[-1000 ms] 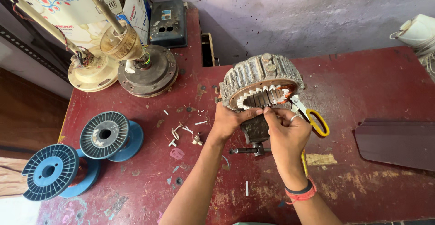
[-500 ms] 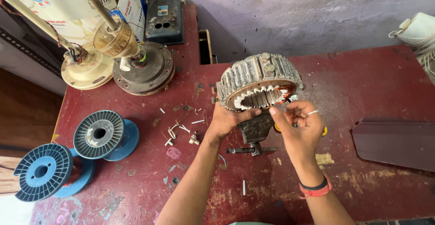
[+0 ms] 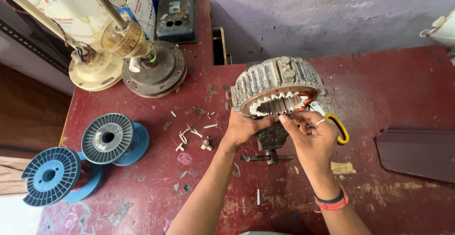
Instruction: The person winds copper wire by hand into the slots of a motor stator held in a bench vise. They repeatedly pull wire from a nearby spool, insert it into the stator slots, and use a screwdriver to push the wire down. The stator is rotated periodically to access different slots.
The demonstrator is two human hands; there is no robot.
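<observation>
A round grey motor stator, with white slot paper and copper winding inside, sits tilted in a small bench vise on the red table. My left hand grips the stator's lower left rim. My right hand has its fingertips on the stator's lower inner edge, pinching at the white slot paper. Yellow-handled scissors lie just behind my right hand, half hidden by it.
Two blue wire spools stand at the left. Two fan motor housings with shafts and a dark metal box are at the back left. A dark fan blade lies at the right. Small white scraps litter the table.
My right hand has moved up from beside the scissors to the stator's lower inner edge. My left hand has stayed on the rim.
</observation>
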